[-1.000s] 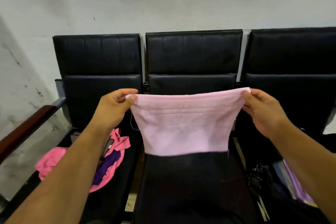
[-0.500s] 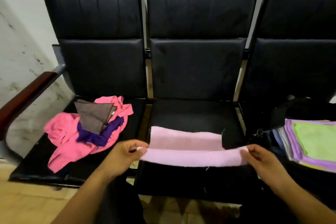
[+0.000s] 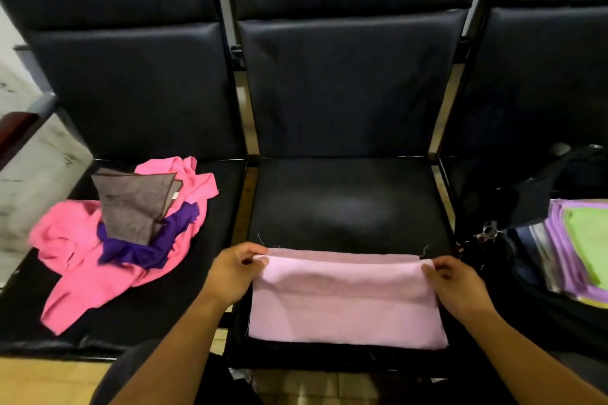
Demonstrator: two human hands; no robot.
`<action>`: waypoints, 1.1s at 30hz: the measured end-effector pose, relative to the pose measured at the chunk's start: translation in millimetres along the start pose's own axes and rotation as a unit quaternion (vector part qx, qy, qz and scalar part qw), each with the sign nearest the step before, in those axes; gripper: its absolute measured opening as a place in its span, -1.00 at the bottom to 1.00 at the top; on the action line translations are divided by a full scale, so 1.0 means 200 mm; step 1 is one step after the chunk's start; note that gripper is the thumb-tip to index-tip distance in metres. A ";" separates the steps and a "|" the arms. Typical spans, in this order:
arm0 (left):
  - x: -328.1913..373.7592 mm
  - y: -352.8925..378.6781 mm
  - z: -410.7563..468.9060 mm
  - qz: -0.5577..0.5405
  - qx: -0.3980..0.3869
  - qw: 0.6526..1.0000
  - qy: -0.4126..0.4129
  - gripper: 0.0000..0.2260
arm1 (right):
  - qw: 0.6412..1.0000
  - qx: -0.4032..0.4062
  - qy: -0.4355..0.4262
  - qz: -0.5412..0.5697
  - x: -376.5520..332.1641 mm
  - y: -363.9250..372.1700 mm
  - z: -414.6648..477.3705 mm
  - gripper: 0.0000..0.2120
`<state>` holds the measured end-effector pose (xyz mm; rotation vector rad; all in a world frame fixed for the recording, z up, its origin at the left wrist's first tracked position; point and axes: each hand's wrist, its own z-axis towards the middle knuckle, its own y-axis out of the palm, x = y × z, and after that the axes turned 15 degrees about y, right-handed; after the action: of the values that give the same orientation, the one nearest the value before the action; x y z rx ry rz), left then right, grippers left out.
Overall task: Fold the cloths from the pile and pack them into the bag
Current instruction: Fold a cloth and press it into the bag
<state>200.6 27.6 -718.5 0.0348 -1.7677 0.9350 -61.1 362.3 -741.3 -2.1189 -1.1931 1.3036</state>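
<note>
Since half a second ago, the light pink cloth [image 3: 345, 302] is laid flat, folded over, on the middle seat [image 3: 348, 204]. Its upper corners are pinched — left hand [image 3: 235, 273], right hand [image 3: 457, 288]. Pile [image 3: 128, 233] is seen on the left seat; bag [image 3: 539, 240] with folded cloths [image 3: 579, 243] at right.

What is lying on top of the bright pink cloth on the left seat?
A brown cloth lies topmost, partly over a purple cloth, and both rest on the bright pink cloth. Whatever else lies beneath them is covered and cannot be seen.
</note>
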 end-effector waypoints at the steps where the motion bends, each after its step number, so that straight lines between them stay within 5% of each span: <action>1: -0.01 0.01 0.04 0.010 0.002 1.000 -0.003 -0.84 | 1.000 0.004 0.002 -0.007 -0.03 0.02 0.03 -0.92; 12: -0.09 0.14 0.19 0.053 0.032 0.997 -0.046 -0.78 | 0.998 0.023 0.041 -0.032 -0.11 0.10 0.18 -0.86; 15: -0.05 0.23 0.12 0.119 0.041 0.992 -0.007 -0.66 | 0.997 0.021 0.042 -0.056 -0.09 0.11 0.12 -0.63; 20: 0.16 0.58 -0.24 0.123 -0.123 0.971 0.164 -0.53 | 0.994 0.053 0.036 -0.085 -0.01 0.07 -0.12 -0.52; 24: 0.22 0.81 -0.47 0.188 -0.259 0.923 0.214 -0.34 | 0.962 -0.099 0.175 -0.184 0.10 0.00 -0.31 -0.51; 28: 0.15 0.88 -0.54 0.275 -0.281 0.894 0.215 -0.30 | 0.945 -0.138 0.291 0.063 0.14 0.07 -0.36 -0.44; 33: 0.17 0.84 -0.51 0.241 -0.332 0.882 0.232 -0.30 | 0.851 -0.095 0.365 0.367 0.15 0.20 -0.33 -0.55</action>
<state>192.8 219.1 -774.5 -1.0300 -1.5676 0.5516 19.9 371.6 -751.8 -2.9527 -0.1785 0.4475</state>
